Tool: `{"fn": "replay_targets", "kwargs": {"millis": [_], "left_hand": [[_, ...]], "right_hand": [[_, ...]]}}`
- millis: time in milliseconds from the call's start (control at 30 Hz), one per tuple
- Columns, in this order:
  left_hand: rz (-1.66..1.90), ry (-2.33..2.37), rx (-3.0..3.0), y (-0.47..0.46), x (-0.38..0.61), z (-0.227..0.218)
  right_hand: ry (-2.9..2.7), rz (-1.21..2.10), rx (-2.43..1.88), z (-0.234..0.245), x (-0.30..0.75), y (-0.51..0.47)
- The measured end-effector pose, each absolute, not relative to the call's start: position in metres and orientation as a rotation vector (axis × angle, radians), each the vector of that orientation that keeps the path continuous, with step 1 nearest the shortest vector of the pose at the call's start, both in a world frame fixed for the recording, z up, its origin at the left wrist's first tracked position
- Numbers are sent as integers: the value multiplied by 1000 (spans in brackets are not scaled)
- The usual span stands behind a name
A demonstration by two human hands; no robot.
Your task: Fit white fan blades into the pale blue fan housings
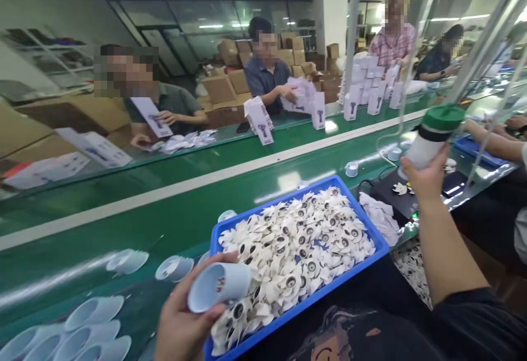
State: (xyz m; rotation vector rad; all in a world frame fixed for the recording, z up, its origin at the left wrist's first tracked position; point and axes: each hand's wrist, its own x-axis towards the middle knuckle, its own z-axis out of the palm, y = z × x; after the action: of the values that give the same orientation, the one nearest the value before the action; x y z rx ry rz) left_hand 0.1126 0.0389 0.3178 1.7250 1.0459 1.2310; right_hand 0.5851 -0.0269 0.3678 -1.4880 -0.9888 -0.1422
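My left hand [179, 317] is closed around a light blue plastic cup-shaped housing [236, 283], its wide mouth tilted toward me and small parts showing inside. It is above the near left corner of a blue tray [313, 296] heaped with white fan impellers [302, 240] with dark hubs. My right hand [428, 177], raised at the right, grips a white bottle [426, 149] with a black band and a green cap. The bottle leans to the right. Below it, a few loose impellers [399, 188] lie on a dark flat device.
More blue housings [94, 311] lie at the lower left and along the green conveyor belt [173, 168]. Crumpled white material [379, 215] sits right of the tray. Across the belt, several people handle white printed boxes [261, 122]. A co-worker's arms [500, 138] are at the right.
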Motion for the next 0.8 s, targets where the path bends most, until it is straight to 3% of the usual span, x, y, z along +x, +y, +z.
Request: {"fn": "replay_targets", "kwargs": {"millis": [200,400,500,800], "left_hand": [[889,659,1905,24,171,303],[663,574,2333,1,226,332],[733,419,2411,-2,254,348],[874,429,2324,-8,272,361]], "right_hand": [[-954,127,-1221,363,559,-17],[-1160,961,-879,400,489,-54],[-1157,1242,-649,419,455,-50],[-1148,1019,-658,428,426,-41]]}}
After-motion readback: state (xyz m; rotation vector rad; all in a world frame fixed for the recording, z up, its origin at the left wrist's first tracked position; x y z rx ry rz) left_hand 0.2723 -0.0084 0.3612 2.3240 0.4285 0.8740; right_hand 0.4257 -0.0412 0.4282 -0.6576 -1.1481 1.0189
